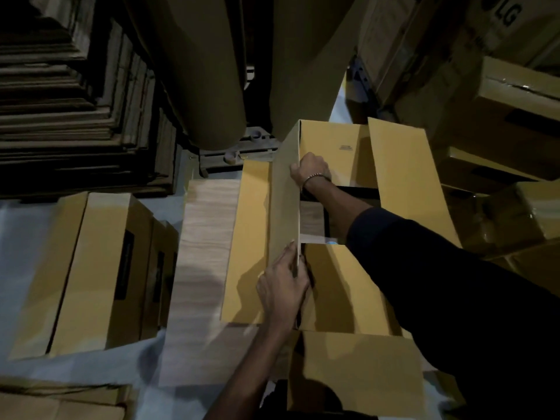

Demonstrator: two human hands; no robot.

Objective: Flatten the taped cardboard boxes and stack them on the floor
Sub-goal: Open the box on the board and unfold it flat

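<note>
2 hands (298,225) grip 1 open box's (333,147) wall; 2 boxes (100,268) lie left.

The person's right arm wears a dark, near-black long sleeve (424,268) that is pushed up and ends short of the wrist, its cuff bunched in a thick roll. A thin silver metal bangle (316,176) circles the right wrist, catching a little light. The left forearm is bare, with no sleeve showing on it, and the left hand (283,286) carries no ring or watch that I can make out
</note>
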